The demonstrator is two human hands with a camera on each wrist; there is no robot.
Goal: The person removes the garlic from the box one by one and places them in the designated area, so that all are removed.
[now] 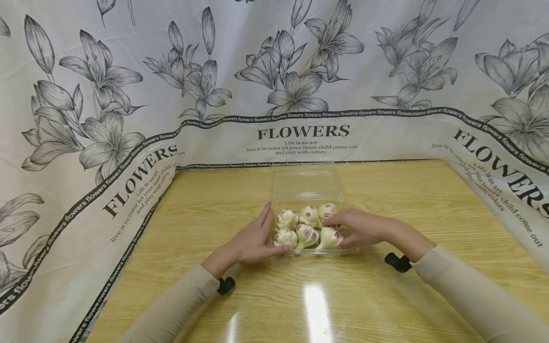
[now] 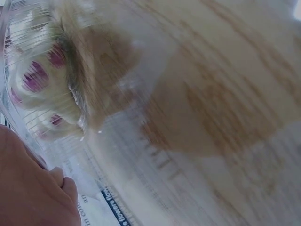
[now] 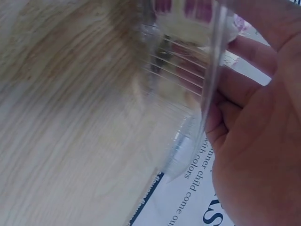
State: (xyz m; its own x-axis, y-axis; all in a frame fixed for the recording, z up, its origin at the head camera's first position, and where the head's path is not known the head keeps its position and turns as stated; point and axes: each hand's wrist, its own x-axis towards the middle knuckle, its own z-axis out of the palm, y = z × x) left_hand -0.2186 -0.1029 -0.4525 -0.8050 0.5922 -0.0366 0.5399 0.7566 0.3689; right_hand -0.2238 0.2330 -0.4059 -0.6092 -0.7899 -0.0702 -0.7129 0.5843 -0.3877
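Observation:
A clear plastic clamshell box (image 1: 309,252) lies on the table with its lid (image 1: 307,183) folded back. Inside it, several garlic bulbs with purple patches sit in two rows. Along the box's left side rests my left hand (image 1: 253,242), its fingers extended and the thumb over the front corner by a garlic bulb (image 1: 285,237). My right hand (image 1: 366,227) reaches over the right wall and holds the front right garlic bulb (image 1: 329,237) between thumb and fingers. In the right wrist view, the ribbed box wall (image 3: 181,75) partly covers those fingertips.
Light wood tabletop (image 1: 206,205) surrounds the box. A white cloth (image 1: 300,138) printed with flowers and lettering hangs behind and along both sides. Black wrist-camera parts (image 1: 398,262) show beneath each wrist.

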